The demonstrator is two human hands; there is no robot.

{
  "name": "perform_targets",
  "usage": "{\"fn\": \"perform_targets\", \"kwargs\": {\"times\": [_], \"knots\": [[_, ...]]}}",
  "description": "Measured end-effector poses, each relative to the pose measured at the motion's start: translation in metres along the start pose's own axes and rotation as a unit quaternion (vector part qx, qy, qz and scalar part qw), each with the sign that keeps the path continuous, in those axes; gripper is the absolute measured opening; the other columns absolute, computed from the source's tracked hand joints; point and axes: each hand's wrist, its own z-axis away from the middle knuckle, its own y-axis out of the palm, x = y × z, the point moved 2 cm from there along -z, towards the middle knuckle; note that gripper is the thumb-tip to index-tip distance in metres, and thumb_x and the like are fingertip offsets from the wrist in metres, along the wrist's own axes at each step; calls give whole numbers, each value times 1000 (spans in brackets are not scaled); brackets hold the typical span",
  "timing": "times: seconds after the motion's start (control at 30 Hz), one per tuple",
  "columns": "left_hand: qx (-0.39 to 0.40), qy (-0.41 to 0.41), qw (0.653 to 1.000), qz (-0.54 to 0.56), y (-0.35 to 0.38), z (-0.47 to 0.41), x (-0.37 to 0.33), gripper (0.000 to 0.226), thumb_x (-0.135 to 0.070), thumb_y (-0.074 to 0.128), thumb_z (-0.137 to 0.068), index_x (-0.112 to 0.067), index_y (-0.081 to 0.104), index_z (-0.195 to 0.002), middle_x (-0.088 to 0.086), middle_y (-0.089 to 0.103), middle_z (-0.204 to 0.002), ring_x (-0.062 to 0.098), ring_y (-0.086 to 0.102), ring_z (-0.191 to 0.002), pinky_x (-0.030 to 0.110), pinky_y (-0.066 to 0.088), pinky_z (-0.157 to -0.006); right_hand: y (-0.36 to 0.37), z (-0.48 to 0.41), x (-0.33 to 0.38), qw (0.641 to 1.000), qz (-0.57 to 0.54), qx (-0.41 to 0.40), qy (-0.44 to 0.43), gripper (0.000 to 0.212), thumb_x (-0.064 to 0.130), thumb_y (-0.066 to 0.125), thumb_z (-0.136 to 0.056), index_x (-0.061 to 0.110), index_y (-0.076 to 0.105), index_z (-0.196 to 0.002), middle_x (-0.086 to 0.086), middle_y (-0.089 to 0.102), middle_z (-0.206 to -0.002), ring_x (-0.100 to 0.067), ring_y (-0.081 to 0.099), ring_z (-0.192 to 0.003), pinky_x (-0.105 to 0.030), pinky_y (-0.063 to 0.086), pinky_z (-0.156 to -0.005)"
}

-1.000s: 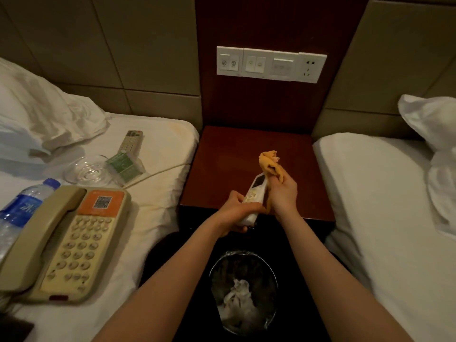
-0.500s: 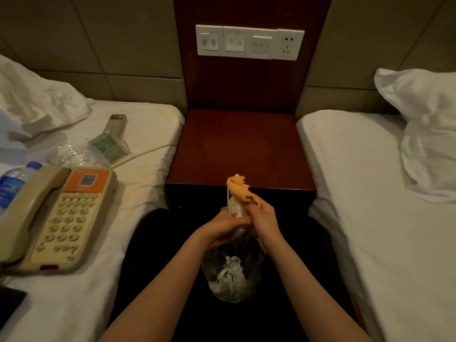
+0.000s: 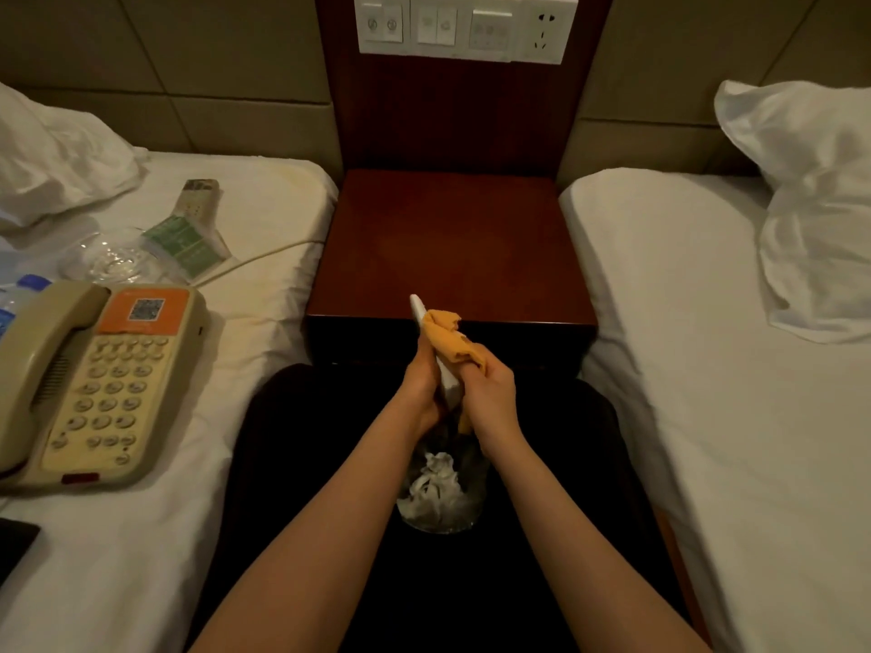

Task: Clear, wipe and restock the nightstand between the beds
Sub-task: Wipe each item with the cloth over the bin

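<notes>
The dark red nightstand (image 3: 452, 247) stands bare between the two beds. In front of its near edge my left hand (image 3: 422, 388) grips a white remote control (image 3: 433, 351), held nearly upright. My right hand (image 3: 490, 393) holds an orange cloth (image 3: 450, 339) pressed against the remote's right side. Both hands are above a clear bin (image 3: 440, 492) with crumpled white paper in it.
On the left bed lie a beige telephone (image 3: 94, 384), its cord (image 3: 264, 256), a water bottle (image 3: 19, 294), a glass ashtray (image 3: 113, 261), a green packet (image 3: 186, 242), another remote (image 3: 198, 197) and a pillow (image 3: 56, 157). A pillow (image 3: 810, 200) lies on the right bed. A switch panel (image 3: 466, 28) is above the nightstand.
Both hands drew back from over the nightstand to in front of its edge. The remote turned from facing me to edge-on, with the cloth still on it.
</notes>
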Motion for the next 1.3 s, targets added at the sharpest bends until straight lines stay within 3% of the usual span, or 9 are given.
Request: {"fn": "perform_targets", "kwargs": {"times": [0.17, 0.33, 0.47, 0.63, 0.73, 0.83, 1.0, 1.17, 1.3], "knots": [[-82, 44, 995, 38, -10, 1, -8, 41, -40, 30, -101, -15, 49, -75, 4, 49, -73, 15, 47, -65, 28, 40, -58, 10, 18, -11, 998, 41, 2, -45, 34, 10, 48, -94, 16, 60, -126, -3, 64, -121, -14, 62, -103, -27, 53, -87], [-90, 59, 987, 122, -24, 1, -8, 40, -36, 26, -102, -14, 48, -77, 3, 38, -68, 13, 39, -57, 19, 39, -41, 30, 36, -23, 990, 82, -4, -112, 39, 10, 46, -96, 16, 51, -134, 0, 45, -144, -13, 41, -133, -25, 33, -109], [-83, 24, 987, 133, -29, 3, 2, 52, -44, 27, -100, -11, 42, -137, 9, 48, -74, 19, 47, -64, 25, 45, -52, 35, 35, -33, 996, 45, -21, -71, 34, 11, 39, -98, 14, 52, -130, 0, 58, -124, -13, 54, -110, -19, 44, -87], [-88, 19, 991, 96, -40, -1, 10, 48, -45, 28, -100, -6, 55, -98, 11, 63, -70, 22, 57, -66, 30, 49, -57, 34, 35, -40, 999, 20, -26, -16, 30, 14, 36, -100, 14, 51, -126, 3, 57, -108, -17, 57, -102, -28, 45, -85], [-48, 21, 998, 42, -49, -3, 10, 42, -37, 28, -101, -10, 50, -77, 0, 58, -43, 11, 57, -39, 15, 46, -41, 37, 46, -39, 995, 69, 5, -75, 38, 10, 40, -97, 13, 48, -134, -1, 51, -135, -14, 49, -120, -25, 37, -103], [-28, -14, 999, -30, -58, -1, 16, 39, -33, 31, -101, -10, 50, -76, 0, 59, -44, 10, 59, -39, 14, 47, -41, 34, 41, -43, 985, 133, 49, -101, 46, 6, 44, -95, 14, 43, -140, -2, 40, -147, -16, 38, -134, -19, 27, -105], [-6, -53, 998, -45, -49, 5, 35, 36, -41, 30, -101, -16, 56, -104, 5, 61, -91, 18, 57, -86, 30, 44, -77, 24, 11, -36, 992, 109, 31, -46, 41, 9, 45, -96, 13, 49, -137, -6, 49, -141, -22, 47, -127, -25, 37, -101], [21, -98, 987, -125, -41, 12, 41, 42, -47, 34, -98, -13, 56, -86, 4, 62, -55, 15, 59, -51, 24, 48, -50, 3, -18, -20, 974, 210, 38, -78, 39, 8, 40, -98, 10, 48, -136, -8, 45, -143, -24, 43, -131, -30, 36, -105], [49, -133, 981, -133, -43, 17, 40, 50, -53, 34, -96, -7, 53, -99, 8, 56, -68, 16, 58, -45, 21, 48, -46, -11, -35, -8, 973, 219, 8, -67, 34, 11, 35, -100, 10, 54, -127, -11, 58, -123, -25, 56, -107, -27, 40, -77]]}}
